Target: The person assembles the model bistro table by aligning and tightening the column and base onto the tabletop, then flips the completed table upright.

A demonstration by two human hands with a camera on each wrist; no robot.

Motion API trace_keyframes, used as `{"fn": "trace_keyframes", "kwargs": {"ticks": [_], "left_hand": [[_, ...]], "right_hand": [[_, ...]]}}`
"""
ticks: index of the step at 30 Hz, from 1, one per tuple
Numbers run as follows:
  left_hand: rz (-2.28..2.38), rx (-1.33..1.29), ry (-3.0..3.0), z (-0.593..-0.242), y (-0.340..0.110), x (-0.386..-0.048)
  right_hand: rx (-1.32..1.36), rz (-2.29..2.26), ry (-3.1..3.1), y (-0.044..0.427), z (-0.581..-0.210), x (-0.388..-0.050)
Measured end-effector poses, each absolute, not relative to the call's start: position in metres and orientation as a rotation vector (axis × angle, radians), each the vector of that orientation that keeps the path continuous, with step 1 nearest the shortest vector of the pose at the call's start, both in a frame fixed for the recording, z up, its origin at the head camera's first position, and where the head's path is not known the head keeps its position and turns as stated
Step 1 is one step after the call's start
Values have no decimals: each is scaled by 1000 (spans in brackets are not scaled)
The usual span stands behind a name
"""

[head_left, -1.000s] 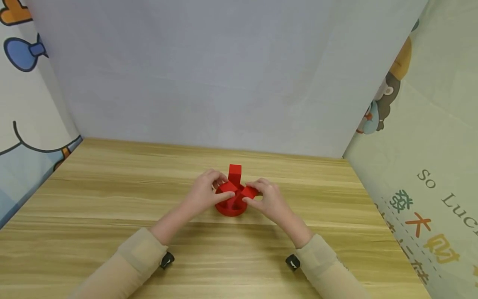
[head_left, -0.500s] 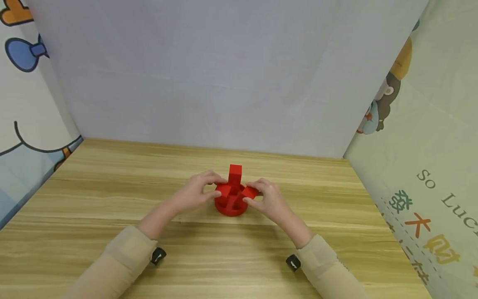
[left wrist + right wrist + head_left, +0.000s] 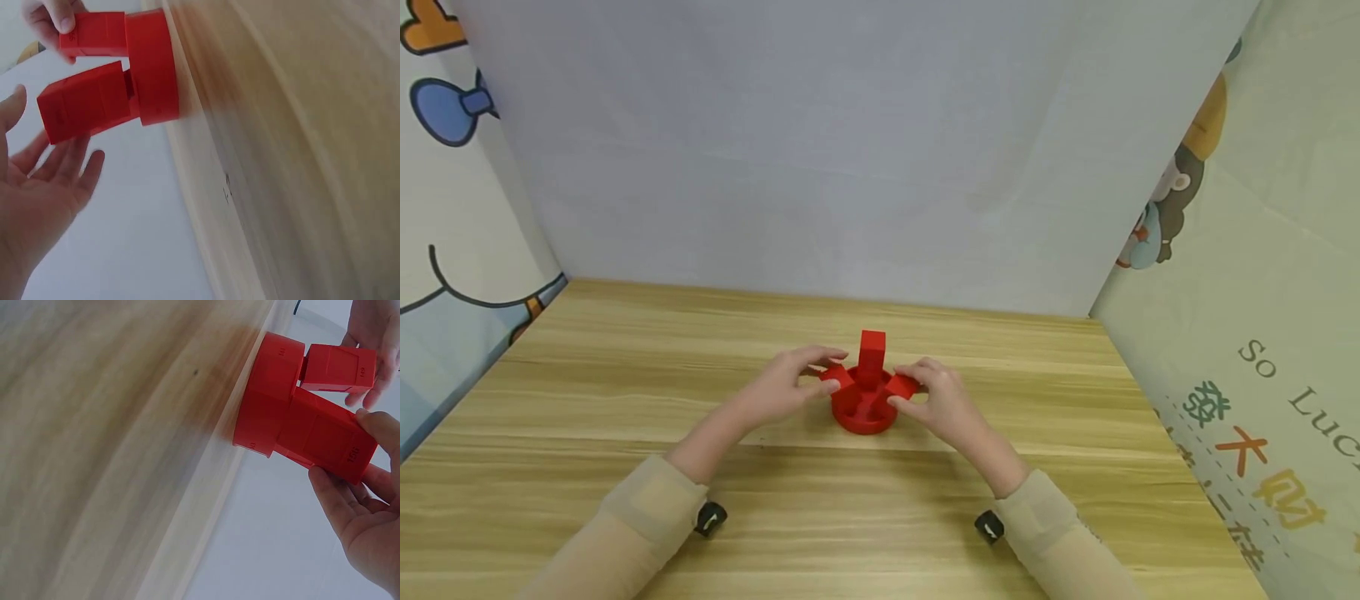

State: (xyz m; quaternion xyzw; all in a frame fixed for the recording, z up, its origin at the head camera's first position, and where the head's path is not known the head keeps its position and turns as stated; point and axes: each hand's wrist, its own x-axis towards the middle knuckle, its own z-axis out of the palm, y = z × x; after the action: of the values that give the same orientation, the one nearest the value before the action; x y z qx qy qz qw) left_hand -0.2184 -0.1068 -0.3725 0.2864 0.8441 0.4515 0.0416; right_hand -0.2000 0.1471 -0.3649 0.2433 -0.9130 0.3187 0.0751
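A round red base [image 3: 863, 426] stands on the wooden table, with red rectangular blocks rising out of it. One block [image 3: 872, 354] stands upright at the back. The left block [image 3: 837, 380] leans outward to the left; my left hand's [image 3: 775, 389] fingers touch its side, while the thumb stays apart from it in the left wrist view. With thumb and fingers, my right hand [image 3: 942, 403] pinches the right block [image 3: 328, 437], which tilts outward to the right and has small markings near its outer end. How the blocks' lower ends sit inside the base is mostly hidden.
The wooden table [image 3: 865, 533] extends around the base on all sides. Behind it hangs a plain pale cloth [image 3: 850, 167], and printed cloths flank the left [image 3: 467, 200] and right [image 3: 1240, 333]. Small black devices are worn at both wrists.
The left block has swung from an inward lean to an outward one. My left hand has moved left with it, its thumb loosening. The right hand and its block have hardly moved.
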Motion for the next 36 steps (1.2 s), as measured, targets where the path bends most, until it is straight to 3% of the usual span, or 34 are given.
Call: {"fn": "trace_keyframes", "kwargs": {"ticks": [9,24,36], "left_hand": [[1383,599,2802,-376,-94,-212],[1415,801,2739,-378,-100,-222],[1450,782,2603,-377,-101,-224]], "right_hand": [[728,941,-2748,146,-365,-200],[728,964,-2736,146,-365,-201],[715,961,-2747,147,-364,-200]]}}
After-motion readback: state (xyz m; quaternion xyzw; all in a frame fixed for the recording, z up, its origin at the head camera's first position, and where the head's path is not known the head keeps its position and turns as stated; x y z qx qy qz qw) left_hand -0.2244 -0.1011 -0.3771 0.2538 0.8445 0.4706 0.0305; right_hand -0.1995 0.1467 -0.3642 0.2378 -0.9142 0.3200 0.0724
